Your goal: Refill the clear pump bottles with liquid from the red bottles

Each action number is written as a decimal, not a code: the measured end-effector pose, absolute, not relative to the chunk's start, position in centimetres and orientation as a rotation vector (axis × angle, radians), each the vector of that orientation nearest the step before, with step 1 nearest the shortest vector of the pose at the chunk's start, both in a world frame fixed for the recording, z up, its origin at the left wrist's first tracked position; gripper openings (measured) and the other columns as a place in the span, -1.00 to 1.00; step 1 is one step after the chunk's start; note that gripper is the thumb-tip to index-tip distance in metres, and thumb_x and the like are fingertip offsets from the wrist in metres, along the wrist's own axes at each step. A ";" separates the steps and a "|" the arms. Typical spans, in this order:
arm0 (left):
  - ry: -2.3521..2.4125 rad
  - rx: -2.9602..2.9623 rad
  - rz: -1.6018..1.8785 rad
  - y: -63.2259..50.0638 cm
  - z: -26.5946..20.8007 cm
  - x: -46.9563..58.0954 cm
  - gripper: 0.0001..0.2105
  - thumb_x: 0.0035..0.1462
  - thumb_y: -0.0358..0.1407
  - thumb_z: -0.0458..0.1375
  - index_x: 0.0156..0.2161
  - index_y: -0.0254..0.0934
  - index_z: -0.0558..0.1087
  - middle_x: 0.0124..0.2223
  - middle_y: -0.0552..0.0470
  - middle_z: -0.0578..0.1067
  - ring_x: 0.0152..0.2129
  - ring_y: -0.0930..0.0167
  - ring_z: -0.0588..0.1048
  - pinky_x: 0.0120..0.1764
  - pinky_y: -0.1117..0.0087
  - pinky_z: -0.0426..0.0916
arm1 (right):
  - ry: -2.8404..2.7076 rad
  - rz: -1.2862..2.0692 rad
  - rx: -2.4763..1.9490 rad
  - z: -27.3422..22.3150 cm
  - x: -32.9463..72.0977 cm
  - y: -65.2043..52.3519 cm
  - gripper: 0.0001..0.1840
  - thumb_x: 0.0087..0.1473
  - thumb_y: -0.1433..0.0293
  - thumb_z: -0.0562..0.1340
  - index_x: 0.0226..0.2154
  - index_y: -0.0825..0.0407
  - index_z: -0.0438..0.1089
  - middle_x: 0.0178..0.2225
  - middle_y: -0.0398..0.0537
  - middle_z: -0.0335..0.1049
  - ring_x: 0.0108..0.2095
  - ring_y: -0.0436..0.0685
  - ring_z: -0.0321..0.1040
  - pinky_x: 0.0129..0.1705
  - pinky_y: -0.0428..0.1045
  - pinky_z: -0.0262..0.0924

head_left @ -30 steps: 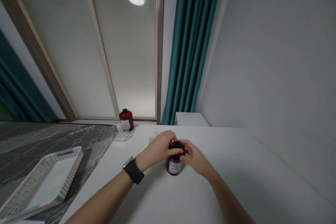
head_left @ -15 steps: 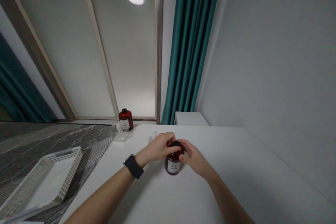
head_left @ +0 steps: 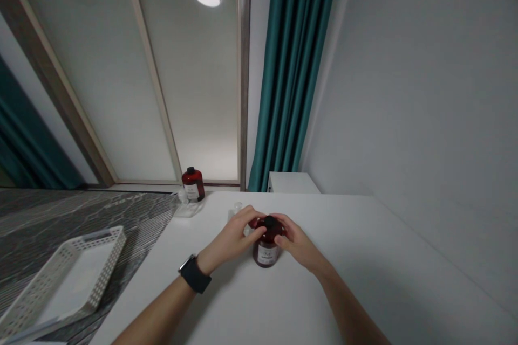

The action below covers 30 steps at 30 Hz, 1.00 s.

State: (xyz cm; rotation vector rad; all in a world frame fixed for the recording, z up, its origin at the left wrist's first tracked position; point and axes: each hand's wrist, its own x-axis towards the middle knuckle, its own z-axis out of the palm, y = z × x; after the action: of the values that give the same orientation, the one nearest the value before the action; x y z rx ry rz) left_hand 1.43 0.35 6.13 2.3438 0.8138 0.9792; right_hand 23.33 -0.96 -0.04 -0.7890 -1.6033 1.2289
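Note:
A dark red bottle [head_left: 266, 256] with a white label stands upright on the white table in front of me. Its black cap [head_left: 269, 221] shows between my hands. My right hand [head_left: 297, 242] curls round the bottle's right side, thumb on the front of the shoulder. From the left, my left hand [head_left: 237, 234] reaches to the shoulder beside the cap, thumb in front and fingers behind, closed loosely on the bottle. A reddish patch shows through the gap between its thumb and fingers; I cannot tell what it belongs to. A dark watch [head_left: 195, 274] is on my left wrist.
A second red bottle [head_left: 193, 186] stands at the table's far left corner beside a clear glass-like item [head_left: 188, 207]. Another clear object [head_left: 236, 210] is behind my left hand. A white perforated basket [head_left: 109, 261] lies left of the table [head_left: 251, 312]. A wall rises at right.
My left hand has slid left and down off the cap, so the cap now shows. My right hand keeps its place on the bottle, which stands where it was.

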 end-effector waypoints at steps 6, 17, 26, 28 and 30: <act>0.722 2.347 1.111 -0.6 4.2 -0.1 -0.79 0.33 -0.37 0.05 0.01 -0.24 0.45 -0.14 -0.06 0.48 -0.18 0.34 0.46 -0.09 0.29 0.37 | -1.638 1.099 -0.859 -0.6 22.9 -1.2 -0.38 0.12 0.14 0.30 0.18 -0.10 0.17 0.20 0.05 0.24 0.20 0.28 0.22 0.23 0.21 0.13; 0.814 2.527 1.441 -0.6 0.9 -2.4 -0.82 0.28 -0.49 0.02 -0.11 -0.25 0.42 -0.25 -0.04 0.44 -0.28 0.34 0.45 -0.23 0.33 0.39 | -1.534 0.934 -0.977 -1.0 22.2 -1.1 -0.40 0.10 0.29 0.29 0.17 -0.07 0.19 0.13 0.04 0.33 0.14 0.26 0.27 0.25 0.19 0.06; 1.377 2.190 1.493 3.2 -1.6 -4.2 -0.53 0.22 -0.17 0.14 0.17 -0.27 0.18 0.07 -0.19 0.37 -0.01 0.17 0.41 -0.02 0.04 0.41 | -1.439 0.981 -0.978 -0.9 22.7 0.6 -0.43 0.12 0.25 0.26 0.17 -0.08 0.19 0.11 0.01 0.37 0.11 0.24 0.31 0.25 0.21 0.08; 1.357 2.226 1.344 3.6 -2.1 -4.5 -0.44 0.19 -0.15 0.17 0.23 -0.24 0.15 0.15 -0.21 0.33 0.11 0.12 0.34 0.09 -0.03 0.34 | -1.415 1.011 -0.972 -0.8 22.8 1.3 -0.42 0.10 0.23 0.28 0.16 -0.09 0.20 0.10 0.00 0.39 0.09 0.23 0.34 0.23 0.19 0.11; 1.335 2.255 1.228 3.7 -2.5 -4.6 -0.40 0.18 -0.17 0.19 0.27 -0.23 0.15 0.20 -0.22 0.30 0.17 0.10 0.29 0.18 -0.08 0.25 | -1.388 1.033 -0.969 -0.6 22.7 2.3 -0.41 0.08 0.23 0.30 0.15 -0.10 0.22 0.10 -0.02 0.40 0.08 0.23 0.35 0.22 0.18 0.13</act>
State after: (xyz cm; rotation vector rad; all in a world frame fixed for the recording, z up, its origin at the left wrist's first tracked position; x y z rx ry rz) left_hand -4.63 3.71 -2.47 2.2550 1.3353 1.2277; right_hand 22.72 2.30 -0.60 -0.9691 -1.3884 1.0335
